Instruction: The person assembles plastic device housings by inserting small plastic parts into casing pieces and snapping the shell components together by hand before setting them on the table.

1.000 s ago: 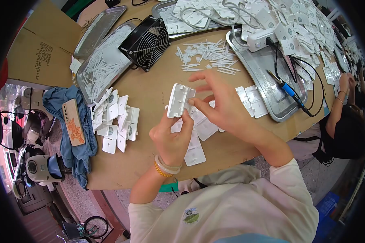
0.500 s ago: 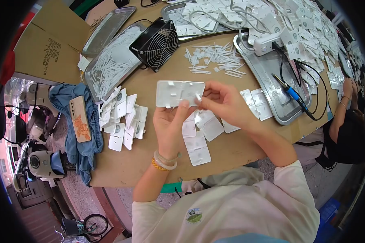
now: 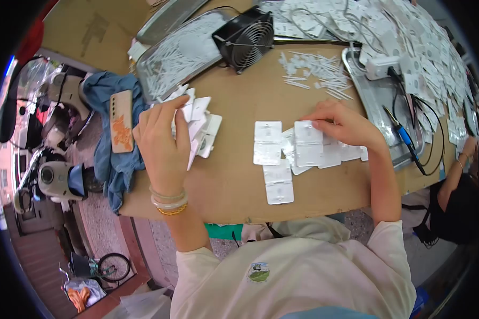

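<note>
at left, phone [image 3: 122,122] with orange pattern, lying on denim [image 3: 114,173] at the edge of the table [image 3: 223,199]. beyond the table edge, scooter [image 3: 53,176]; lower down, bicycle [image 3: 113,267], with orange and pale-blue bundle [image 3: 84,293] just beside. at upper left, cardboard box [image 3: 93,32], with printing too blurred to read. at top centre, black fan [image 3: 232,40], tilted, grille to the right. at right, blue-handled soldering iron [image 3: 404,136] across metal tray [image 3: 377,103]; white power strip [image 3: 380,67] with black plug [image 3: 393,71] near the tray's upper end. at far right, another person [image 3: 453,210] in black.
</note>
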A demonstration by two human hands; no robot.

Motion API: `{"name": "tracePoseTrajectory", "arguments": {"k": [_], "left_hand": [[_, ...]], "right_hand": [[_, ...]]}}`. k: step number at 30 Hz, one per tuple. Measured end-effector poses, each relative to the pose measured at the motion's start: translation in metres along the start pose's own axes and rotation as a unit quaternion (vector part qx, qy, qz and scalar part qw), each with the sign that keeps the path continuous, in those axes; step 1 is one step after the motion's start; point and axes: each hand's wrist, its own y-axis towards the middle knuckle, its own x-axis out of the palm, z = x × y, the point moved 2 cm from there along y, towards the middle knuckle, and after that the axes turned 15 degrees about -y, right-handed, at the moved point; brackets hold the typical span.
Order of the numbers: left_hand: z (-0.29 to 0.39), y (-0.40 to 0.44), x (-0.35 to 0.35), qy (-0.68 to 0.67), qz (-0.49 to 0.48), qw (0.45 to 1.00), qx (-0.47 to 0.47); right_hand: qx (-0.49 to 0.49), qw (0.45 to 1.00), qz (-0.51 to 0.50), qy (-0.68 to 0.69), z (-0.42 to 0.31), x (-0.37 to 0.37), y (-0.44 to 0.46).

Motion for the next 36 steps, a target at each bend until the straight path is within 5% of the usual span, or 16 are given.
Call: {"name": "tracePoseTrajectory", "arguments": {"k": [3, 5, 6, 10, 17, 20, 27, 28, 32, 35, 36], "left_hand": [[-0.021, -0.013, -0.011, 0.067, -0.07, 0.994, -0.057], [-0.031, -0.019, -0.007, 0.006, -0.138, 0.987, -0.084], [-0.038, -0.019, 0.001, -0.147, -0.127, 0.969, -0.152], [-0.059, -0.009, 0.022, -0.004, -0.207, 0.978, 0.038], [-0.073, 0.015, 0.028, -0.008, -0.306, 0.952, -0.031], [-0.062, 0.021, 0.026, 0.027, -0.319, 0.947, 0.007], [-0.033, 0.009, 0.06, -0.178, -0.366, 0.912, 0.054], [-0.036, 0.012, 0.058, -0.232, -0.36, 0.904, -0.015], [-0.025, 0.03, 0.027, 0.098, -0.238, 0.966, 0.015], [0.001, 0.02, 0.045, 0.145, -0.29, 0.945, -0.032], [0.0, 0.01, 0.052, 0.169, -0.264, 0.949, 0.035]], "right_hand": [[0.023, 0.997, -0.004, -0.067, -0.014, -0.007, 0.004], [0.006, 0.998, 0.033, -0.055, -0.01, -0.009, -0.001], [0.034, 0.995, 0.057, -0.08, -0.006, -0.014, -0.003], [0.119, 0.967, 0.162, -0.155, 0.009, -0.028, 0.017], [0.177, 0.938, 0.169, -0.246, 0.013, -0.006, 0.052], [0.116, 0.917, 0.214, -0.315, 0.008, 0.003, 0.052], [0.147, 0.961, 0.232, -0.037, 0.001, -0.01, 0.031], [0.138, 0.96, 0.241, -0.027, 0.0, -0.012, 0.026], [0.168, 0.948, 0.266, 0.05, -0.01, -0.015, 0.01], [0.133, 0.948, 0.29, 0.008, -0.014, -0.012, 0.007], [0.124, 0.946, 0.301, 0.013, -0.016, -0.011, 0.007]]}}
